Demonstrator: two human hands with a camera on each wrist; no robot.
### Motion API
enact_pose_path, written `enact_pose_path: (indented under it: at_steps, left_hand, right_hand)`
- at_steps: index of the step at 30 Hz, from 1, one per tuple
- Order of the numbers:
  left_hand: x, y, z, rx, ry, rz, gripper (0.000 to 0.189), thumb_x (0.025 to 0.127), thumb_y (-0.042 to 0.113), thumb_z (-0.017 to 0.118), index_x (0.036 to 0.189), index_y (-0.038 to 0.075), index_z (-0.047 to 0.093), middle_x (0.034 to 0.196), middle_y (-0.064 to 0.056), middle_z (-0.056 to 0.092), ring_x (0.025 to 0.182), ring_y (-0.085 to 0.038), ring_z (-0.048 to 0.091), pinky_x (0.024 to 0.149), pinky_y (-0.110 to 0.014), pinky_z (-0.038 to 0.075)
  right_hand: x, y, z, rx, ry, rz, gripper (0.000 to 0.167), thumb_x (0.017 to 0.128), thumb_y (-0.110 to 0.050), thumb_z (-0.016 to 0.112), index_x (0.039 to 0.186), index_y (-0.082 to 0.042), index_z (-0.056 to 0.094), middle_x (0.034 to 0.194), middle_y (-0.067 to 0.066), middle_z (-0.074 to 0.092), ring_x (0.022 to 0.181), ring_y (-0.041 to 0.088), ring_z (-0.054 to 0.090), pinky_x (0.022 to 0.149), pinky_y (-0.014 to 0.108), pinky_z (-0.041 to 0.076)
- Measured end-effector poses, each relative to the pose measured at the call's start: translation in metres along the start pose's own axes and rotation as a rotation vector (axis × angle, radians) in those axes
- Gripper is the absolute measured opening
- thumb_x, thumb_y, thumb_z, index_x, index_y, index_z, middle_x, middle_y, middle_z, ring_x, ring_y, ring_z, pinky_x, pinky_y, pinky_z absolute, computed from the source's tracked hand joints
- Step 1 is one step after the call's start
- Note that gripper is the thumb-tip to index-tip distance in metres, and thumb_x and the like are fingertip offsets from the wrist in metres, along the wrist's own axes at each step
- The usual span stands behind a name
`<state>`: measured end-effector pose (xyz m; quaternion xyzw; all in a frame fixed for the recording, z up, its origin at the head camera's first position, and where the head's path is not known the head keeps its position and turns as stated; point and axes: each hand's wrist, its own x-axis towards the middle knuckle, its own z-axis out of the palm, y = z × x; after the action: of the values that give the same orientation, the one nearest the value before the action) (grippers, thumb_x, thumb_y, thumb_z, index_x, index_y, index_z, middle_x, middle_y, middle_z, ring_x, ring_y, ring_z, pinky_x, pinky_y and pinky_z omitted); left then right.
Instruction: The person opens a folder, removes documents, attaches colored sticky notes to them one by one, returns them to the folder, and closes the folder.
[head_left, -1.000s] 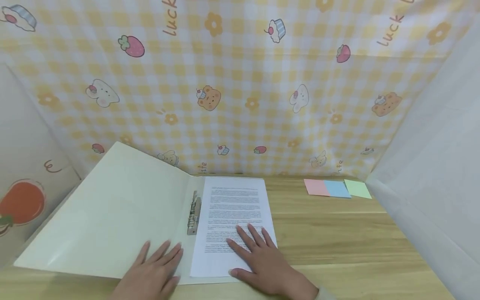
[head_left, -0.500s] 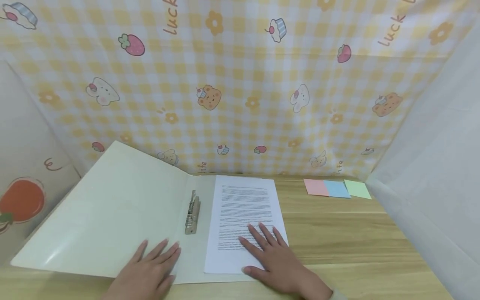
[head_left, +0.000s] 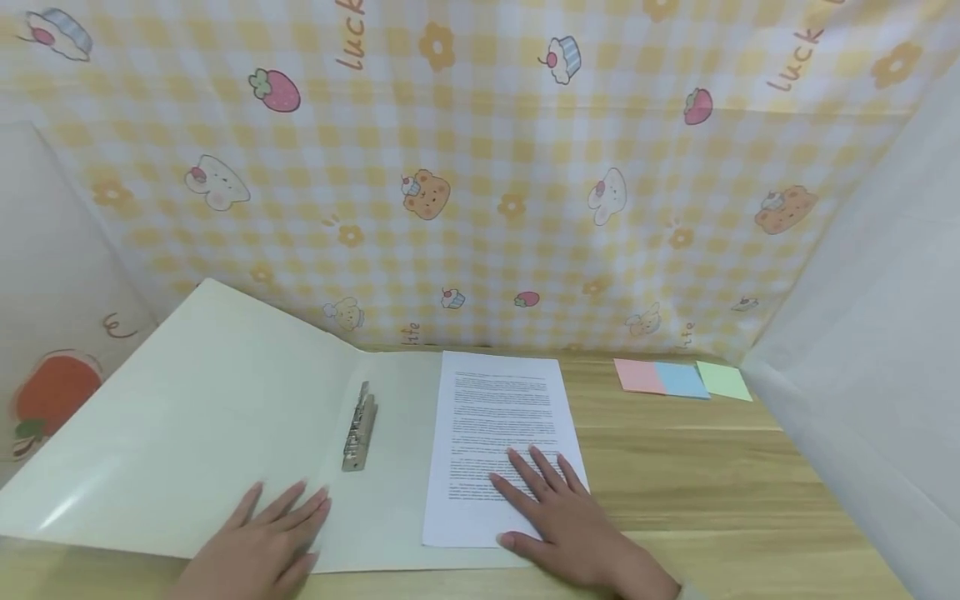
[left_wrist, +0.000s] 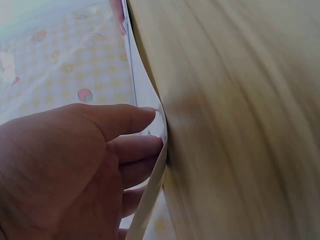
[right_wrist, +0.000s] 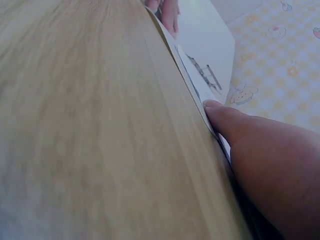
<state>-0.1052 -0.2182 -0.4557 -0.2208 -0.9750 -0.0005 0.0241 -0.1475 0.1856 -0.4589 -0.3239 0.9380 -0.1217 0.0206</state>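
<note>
Shifted leftward since half a second ago, the left hand (head_left: 258,537) rests, fingers extended, on the file folder (head_left: 202,417) near its metal clip (head_left: 360,432), while the right hand (head_left: 570,529), fingers spread, lies on the printed page's lower right part, the printed page (head_left: 498,408) being right of the clip.

A document (head_left: 502,408) rests on an open file folder (head_left: 393,492), right of its clip (head_left: 361,433), on a tabletop (head_left: 697,475) before a cloth backdrop (head_left: 483,142). The left hand (head_left: 251,542) lies at the folder's near edge, the right hand (head_left: 567,527) on the document; three sticky notes (head_left: 681,381) sit farther right, near the backdrop.
</note>
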Motion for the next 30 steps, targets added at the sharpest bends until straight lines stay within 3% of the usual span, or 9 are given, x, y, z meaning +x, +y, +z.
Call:
enact_pose_path:
  at_steps: [4,8,11,13,18,22,30]
  left_hand:
    - [-0.006,-0.008,0.001,-0.016,0.014,-0.017,0.051,0.088,0.042,0.073,0.131,0.015,0.069,0.139,0.001,0.066,0.132,-0.033,0.059,0.107,-0.069,0.037]
    - [-0.002,-0.003,-0.003,-0.058,-0.032,-0.063,0.051,0.09,0.041,0.071,0.131,0.01,0.068,0.139,-0.004,0.066,0.133,-0.038,0.057,0.106,-0.075,0.034]
    - [0.006,0.013,-0.007,-0.078,-0.085,-0.129,0.055,0.093,0.044,0.067,0.135,0.008,0.064,0.141,-0.012,0.064,0.134,-0.048,0.053,0.104,-0.082,0.029]
    - [0.011,0.027,-0.006,-0.067,-0.066,-0.173,0.058,0.093,0.048,0.066,0.138,0.012,0.061,0.142,-0.013,0.063,0.131,-0.054,0.052,0.101,-0.085,0.028]
    - [0.018,0.057,0.0,-0.047,-0.049,-0.263,0.068,0.091,0.064,0.059,0.149,0.034,0.047,0.148,-0.015,0.056,0.129,-0.064,0.047,0.099,-0.089,0.023]
    - [0.022,0.07,0.004,-0.076,-0.131,-0.336,0.073,0.088,0.076,0.052,0.151,0.04,0.04,0.155,-0.02,0.046,0.133,-0.068,0.037,0.1,-0.091,0.014]
    - [0.023,0.065,0.003,-0.123,-0.164,-0.364,0.074,0.088,0.08,0.045,0.151,0.041,0.041,0.159,-0.02,0.042,0.136,-0.069,0.032,0.098,-0.093,0.01]
  right_hand:
    - [0.0,-0.001,0.0,0.004,-0.001,0.003,0.064,0.102,-0.064,0.036,0.16,-0.038,0.026,0.171,0.002,0.018,0.159,0.035,0.014,0.118,0.026,-0.03]
    - [0.0,-0.001,0.001,0.014,-0.011,0.01,0.064,0.102,-0.064,0.036,0.16,-0.038,0.025,0.171,0.002,0.017,0.159,0.035,0.013,0.119,0.032,-0.025]
    - [-0.001,0.0,0.002,0.009,-0.014,0.016,0.064,0.102,-0.064,0.035,0.16,-0.038,0.025,0.171,0.003,0.017,0.159,0.036,0.013,0.118,0.029,-0.029]
    - [-0.001,0.0,0.001,-0.001,-0.013,0.015,0.064,0.103,-0.064,0.035,0.16,-0.038,0.025,0.171,0.003,0.017,0.159,0.036,0.013,0.116,0.025,-0.033]
    - [-0.001,-0.001,0.001,0.0,-0.025,0.018,0.065,0.102,-0.065,0.033,0.16,-0.038,0.024,0.171,0.003,0.016,0.159,0.036,0.012,0.114,0.023,-0.035]
    - [0.0,-0.002,0.002,0.004,-0.026,0.017,0.065,0.102,-0.065,0.033,0.16,-0.038,0.024,0.171,0.003,0.016,0.159,0.036,0.012,0.114,0.023,-0.035]
    - [0.0,-0.001,0.003,0.013,-0.015,0.013,0.064,0.103,-0.065,0.033,0.16,-0.039,0.023,0.171,0.002,0.017,0.159,0.036,0.013,0.114,0.023,-0.034]
